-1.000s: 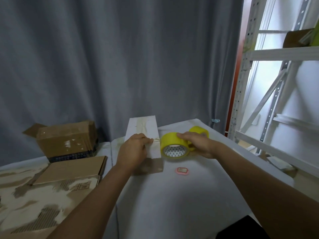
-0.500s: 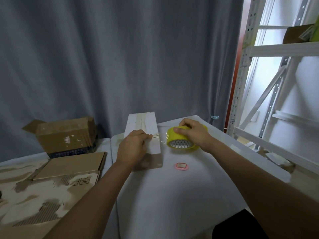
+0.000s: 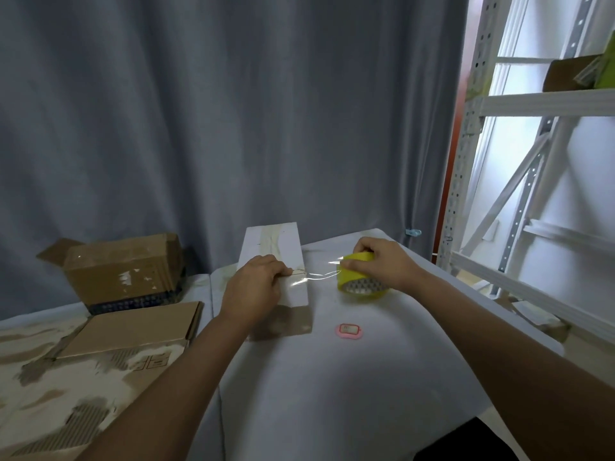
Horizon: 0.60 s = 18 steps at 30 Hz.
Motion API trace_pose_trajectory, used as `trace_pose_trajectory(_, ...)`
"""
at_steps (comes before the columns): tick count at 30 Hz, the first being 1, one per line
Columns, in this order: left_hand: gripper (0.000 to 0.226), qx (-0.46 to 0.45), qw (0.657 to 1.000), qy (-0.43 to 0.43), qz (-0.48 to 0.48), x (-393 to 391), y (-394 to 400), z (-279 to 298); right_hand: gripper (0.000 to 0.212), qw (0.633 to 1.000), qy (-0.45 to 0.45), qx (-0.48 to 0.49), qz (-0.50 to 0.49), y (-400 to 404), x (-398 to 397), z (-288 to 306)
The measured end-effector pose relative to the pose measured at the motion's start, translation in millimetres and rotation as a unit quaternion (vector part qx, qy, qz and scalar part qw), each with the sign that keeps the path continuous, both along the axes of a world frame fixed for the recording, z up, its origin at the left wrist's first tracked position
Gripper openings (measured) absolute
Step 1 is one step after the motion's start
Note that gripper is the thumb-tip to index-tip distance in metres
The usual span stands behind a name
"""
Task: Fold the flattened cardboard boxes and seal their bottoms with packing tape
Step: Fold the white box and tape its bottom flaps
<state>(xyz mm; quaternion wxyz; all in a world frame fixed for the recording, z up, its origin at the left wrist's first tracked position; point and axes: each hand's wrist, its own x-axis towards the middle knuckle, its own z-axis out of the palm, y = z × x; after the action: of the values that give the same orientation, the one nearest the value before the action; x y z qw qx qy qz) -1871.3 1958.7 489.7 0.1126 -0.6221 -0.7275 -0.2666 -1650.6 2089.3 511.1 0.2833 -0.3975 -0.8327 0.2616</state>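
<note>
A white folded box (image 3: 283,251) stands on the white table (image 3: 349,377), an older tape strip running along its top. My left hand (image 3: 256,284) presses the free end of a clear tape strip (image 3: 316,276) onto the box's top. My right hand (image 3: 382,264) grips a yellow packing tape roll (image 3: 357,284) just right of the box, and the strip stretches taut between roll and box. The second yellow roll is hidden behind my right hand.
A small pink tape cutter (image 3: 349,330) lies on the table in front of the roll. Flattened brown boxes (image 3: 133,327) and an open brown box (image 3: 123,267) sit to the left. A white metal shelf rack (image 3: 532,161) stands at right, a grey curtain (image 3: 233,111) behind.
My right hand has pulled the yellow roll to the right, away from the box, drawing out a longer strip of clear tape. My left hand has stayed pressed on the box top.
</note>
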Motion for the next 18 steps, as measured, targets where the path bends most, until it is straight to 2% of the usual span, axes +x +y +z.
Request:
trace_pose_trajectory(5,0.018,-0.11,0.993,0.039,0.008,6,25,30,0.011,0.996,0.064,-0.057,0.007,7,0,0)
trace_pose_trajectory(8,0.023,-0.172,0.983,0.001,-0.071,12,46,47,0.013,0.993,0.082,-0.078,0.015,11,2,1)
trace_pose_trajectory(10,0.038,-0.252,0.953,-0.083,-0.145,18,58,57,0.016,0.991,0.098,-0.091,0.03,11,4,4)
trace_pose_trajectory(11,0.041,-0.293,0.936,-0.096,-0.168,22,64,61,0.017,0.99,0.104,-0.093,0.034,11,6,4)
trace_pose_trajectory(15,0.041,-0.383,0.9,-0.067,-0.196,26,81,66,0.018,0.989,0.121,-0.078,0.041,11,8,1)
trace_pose_trajectory(18,0.039,-0.417,0.875,-0.109,-0.22,22,84,61,0.017,0.988,0.135,-0.062,0.05,8,9,-1)
